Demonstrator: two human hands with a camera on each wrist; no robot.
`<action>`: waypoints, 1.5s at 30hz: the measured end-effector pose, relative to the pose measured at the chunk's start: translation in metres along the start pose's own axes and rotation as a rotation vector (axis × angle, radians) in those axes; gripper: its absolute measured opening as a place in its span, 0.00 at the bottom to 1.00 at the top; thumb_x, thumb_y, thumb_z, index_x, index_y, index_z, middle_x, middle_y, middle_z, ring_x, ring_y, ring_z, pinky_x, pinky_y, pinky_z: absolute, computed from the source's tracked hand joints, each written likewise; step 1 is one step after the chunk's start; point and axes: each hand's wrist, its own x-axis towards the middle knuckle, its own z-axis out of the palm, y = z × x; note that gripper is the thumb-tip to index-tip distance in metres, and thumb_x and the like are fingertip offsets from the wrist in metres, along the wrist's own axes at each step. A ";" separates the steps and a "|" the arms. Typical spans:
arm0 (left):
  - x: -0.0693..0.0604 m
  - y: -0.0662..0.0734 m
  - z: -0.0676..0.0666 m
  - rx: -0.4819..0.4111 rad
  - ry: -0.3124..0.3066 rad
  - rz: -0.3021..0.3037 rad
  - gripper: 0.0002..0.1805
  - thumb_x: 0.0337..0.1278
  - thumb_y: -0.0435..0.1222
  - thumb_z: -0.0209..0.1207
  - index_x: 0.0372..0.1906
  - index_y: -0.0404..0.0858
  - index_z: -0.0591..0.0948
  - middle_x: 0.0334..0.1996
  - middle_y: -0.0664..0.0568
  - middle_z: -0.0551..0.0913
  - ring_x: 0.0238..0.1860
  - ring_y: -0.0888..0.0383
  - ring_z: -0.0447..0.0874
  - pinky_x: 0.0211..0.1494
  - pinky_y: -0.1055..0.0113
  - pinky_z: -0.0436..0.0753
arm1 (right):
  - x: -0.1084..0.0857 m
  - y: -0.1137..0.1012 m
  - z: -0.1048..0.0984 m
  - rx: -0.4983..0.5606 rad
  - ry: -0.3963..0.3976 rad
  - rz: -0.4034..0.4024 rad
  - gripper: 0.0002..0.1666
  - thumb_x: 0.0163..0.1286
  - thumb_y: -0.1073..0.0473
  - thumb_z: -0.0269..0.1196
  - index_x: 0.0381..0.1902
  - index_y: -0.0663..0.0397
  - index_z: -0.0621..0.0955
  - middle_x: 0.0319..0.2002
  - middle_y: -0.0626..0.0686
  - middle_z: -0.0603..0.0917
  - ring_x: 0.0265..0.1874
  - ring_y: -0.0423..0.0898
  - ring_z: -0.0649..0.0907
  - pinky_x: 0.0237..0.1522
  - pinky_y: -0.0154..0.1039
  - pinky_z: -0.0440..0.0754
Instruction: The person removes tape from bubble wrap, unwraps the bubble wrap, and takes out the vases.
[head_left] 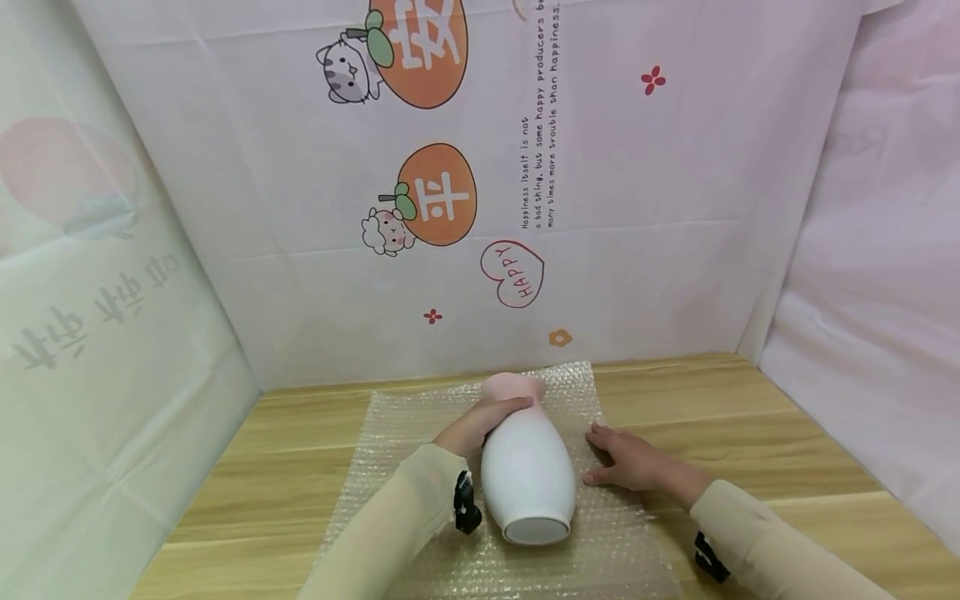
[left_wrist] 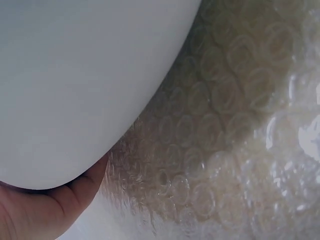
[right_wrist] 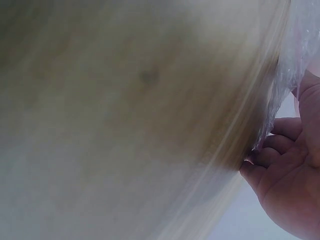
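A vase, white in the body and pink at the neck, lies on its side on a sheet of bubble wrap, its base towards me. My left hand holds it near the neck from the left, the thumb over the top; the fingers beneath are partly hidden. The left wrist view shows that hand against the white vase. To the right, my right hand touches the wrap's right edge, thumb and fingers spread apart. In the right wrist view its fingers meet the wrap.
Under the wrap is a wood-grain table. Behind it hangs a white printed cloth, with more cloth at the left and right. Black wrist devices sit at both sleeves.
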 end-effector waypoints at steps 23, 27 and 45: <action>-0.019 0.009 0.005 -0.025 0.073 0.049 0.46 0.43 0.52 0.72 0.64 0.32 0.68 0.41 0.45 0.81 0.37 0.49 0.84 0.40 0.53 0.83 | 0.001 0.000 -0.001 -0.003 0.008 0.022 0.48 0.61 0.44 0.69 0.65 0.75 0.68 0.67 0.75 0.60 0.66 0.69 0.63 0.64 0.60 0.61; -0.021 0.009 0.007 -0.040 0.082 0.058 0.44 0.43 0.51 0.72 0.62 0.32 0.69 0.41 0.45 0.81 0.37 0.49 0.84 0.40 0.53 0.83 | 0.001 -0.001 -0.001 0.000 0.008 0.017 0.47 0.61 0.44 0.69 0.65 0.75 0.68 0.67 0.75 0.60 0.66 0.69 0.63 0.64 0.60 0.61; -0.037 0.012 0.006 -0.058 0.085 0.094 0.36 0.47 0.49 0.70 0.54 0.30 0.71 0.38 0.43 0.82 0.36 0.48 0.84 0.38 0.53 0.84 | -0.001 -0.001 0.000 -0.015 0.008 0.000 0.48 0.61 0.43 0.68 0.64 0.76 0.68 0.66 0.76 0.62 0.64 0.70 0.64 0.63 0.61 0.62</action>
